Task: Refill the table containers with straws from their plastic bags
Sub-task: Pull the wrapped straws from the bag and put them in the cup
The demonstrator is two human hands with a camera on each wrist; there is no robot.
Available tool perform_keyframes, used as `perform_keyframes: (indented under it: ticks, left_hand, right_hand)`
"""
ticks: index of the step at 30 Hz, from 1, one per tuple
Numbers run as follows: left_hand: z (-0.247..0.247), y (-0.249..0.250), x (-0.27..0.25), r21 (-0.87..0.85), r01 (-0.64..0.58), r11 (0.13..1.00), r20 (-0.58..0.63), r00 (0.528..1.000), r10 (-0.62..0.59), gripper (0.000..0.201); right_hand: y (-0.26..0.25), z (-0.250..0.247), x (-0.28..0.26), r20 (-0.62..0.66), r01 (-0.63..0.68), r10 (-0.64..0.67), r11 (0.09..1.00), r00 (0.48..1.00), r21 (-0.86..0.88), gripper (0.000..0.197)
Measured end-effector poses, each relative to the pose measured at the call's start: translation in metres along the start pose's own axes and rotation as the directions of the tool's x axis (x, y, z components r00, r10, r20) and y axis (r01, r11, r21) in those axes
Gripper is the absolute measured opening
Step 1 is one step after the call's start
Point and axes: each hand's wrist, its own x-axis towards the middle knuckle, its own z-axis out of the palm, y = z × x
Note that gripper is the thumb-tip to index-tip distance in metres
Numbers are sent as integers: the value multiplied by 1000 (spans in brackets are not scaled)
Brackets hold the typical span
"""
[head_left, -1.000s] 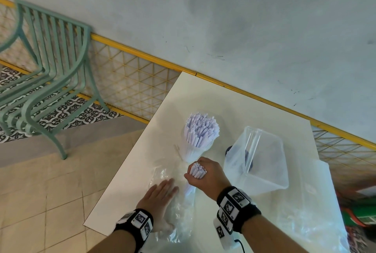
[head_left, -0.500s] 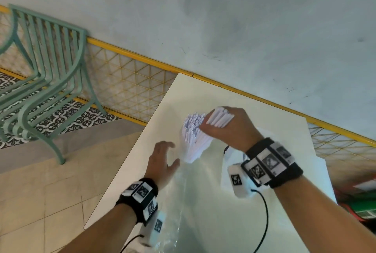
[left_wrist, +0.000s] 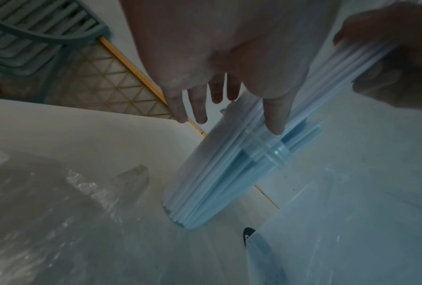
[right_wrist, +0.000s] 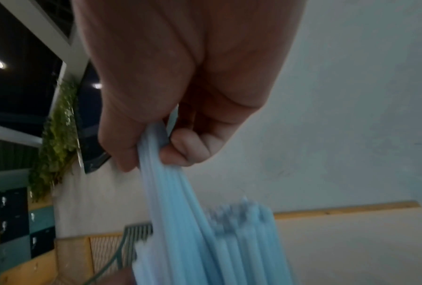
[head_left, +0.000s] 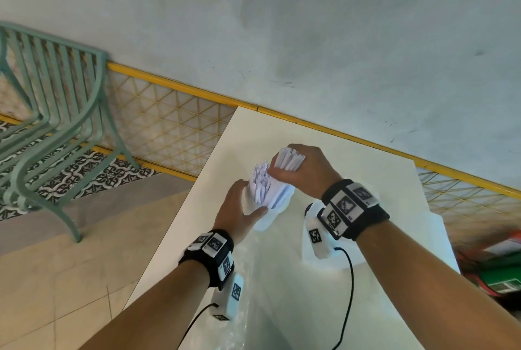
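On the white table (head_left: 366, 180) stands a clear round container (left_wrist: 205, 183) packed with white wrapped straws (head_left: 263, 183). My right hand (head_left: 296, 172) grips a small bundle of straws (head_left: 290, 159) at their upper ends and holds it against the top of the packed straws. In the right wrist view the bundle (right_wrist: 180, 202) hangs down from the curled fingers (right_wrist: 185, 152). My left hand (head_left: 239, 206) is at the container's left side with straight fingers (left_wrist: 197, 108), its thumb touching the container near the rim. The clear plastic bag (head_left: 248, 293) lies flat beneath my left forearm.
A clear plastic box (left_wrist: 351, 221) stands right of the container, mostly hidden by my right wrist in the head view. A green metal chair (head_left: 56, 124) and a yellow mesh railing (head_left: 169, 124) lie beyond the table's left edge. A grey wall runs along the far edge.
My right hand has carried the bundle from the bag up and forward to the container's top. My left hand has left the bag and moved to the container's side.
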Motion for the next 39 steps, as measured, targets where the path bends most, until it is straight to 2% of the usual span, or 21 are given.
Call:
perform_keyframes:
  ticks: [3,6,10,14,17,19,21,23,26,28,31,35,39]
  left_hand:
    - [4,-3,5,-12,25,1000,45,999,-25,81]
    - [6,-2,6,-2,52,999,55,997,-52,78]
    - [3,3,5,-26,52,998,38,998,-51,72]
    - [-1,7,4,-48,53,997,33,998,-51,66]
    - [-1,7,3,-50,97,994,47,994,-95,83]
    - [-2,9,3,-51,113,992,57,992,-111,98]
    - [-3,10,2,-44,98,994,56,994,-95,92]
    - [-3,10,3,-30,67,997,47,997,-65,77]
    - [-3,8,5,2,61,998,47,997,-61,71]
    - [-3,7,6,29,73,997,50,996,-75,72]
    - [-2,4,8,35,67,997,61,996,-69,73]
    - [-3,5,8,42,102,994,74,992,-105,76]
    - [-3,3,8,48,104,993,76,991,-108,77]
  right_hand:
    - [10,12,-3,-3,-40,40,999,999,6,28]
    - [23,29,-6,-5,-83,83,996,997,-18,28]
    - [30,37,-8,9,-93,95,989,995,-118,55]
    - [23,21,-7,72,95,-88,989,994,-110,85]
    - [22,12,-4,97,228,-221,972,970,-62,112]
    - [18,12,-2,132,286,-274,954,953,-90,115]
    - [14,17,-2,189,314,-288,941,939,-125,106]
    - [12,25,-3,180,262,-247,963,952,-66,84]
    - [11,35,-2,-17,131,-130,987,991,95,39]
    - [13,42,-1,-160,45,-22,989,987,138,22]
    - [17,57,-3,-278,-27,67,989,958,145,16]
    - [23,75,-11,-293,45,-48,999,955,-16,9]
    - [20,73,-11,-264,96,-109,993,958,-61,14]
